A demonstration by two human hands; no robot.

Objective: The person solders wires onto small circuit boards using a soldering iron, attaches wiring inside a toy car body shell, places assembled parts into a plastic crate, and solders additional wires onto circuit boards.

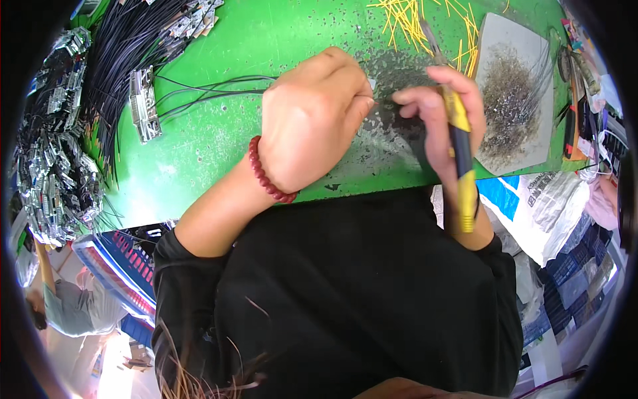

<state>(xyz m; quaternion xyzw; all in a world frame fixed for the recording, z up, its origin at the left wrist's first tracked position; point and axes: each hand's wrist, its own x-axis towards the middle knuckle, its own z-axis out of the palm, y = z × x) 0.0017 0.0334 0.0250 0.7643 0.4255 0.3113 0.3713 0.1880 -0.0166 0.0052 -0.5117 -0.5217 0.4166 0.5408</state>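
My left hand, a dark red bead bracelet at its wrist, is closed on black cables. They run left to a silver metal-cased part lying on the green tabletop; their far ends are hidden by the hand. My right hand is just to the right, thumb and finger curled toward the left fingertips with a small gap. It holds a slim hand tool with a yellow-and-black handle and narrow metal tip pointing away from me; its exact kind is unclear.
Bundled black cables and piled silver metal-cased parts fill the left side. Thin yellow tubes lie scattered at the back. A grey board bears dark debris. Dark-handled tools lie further right. Another person is at lower left.
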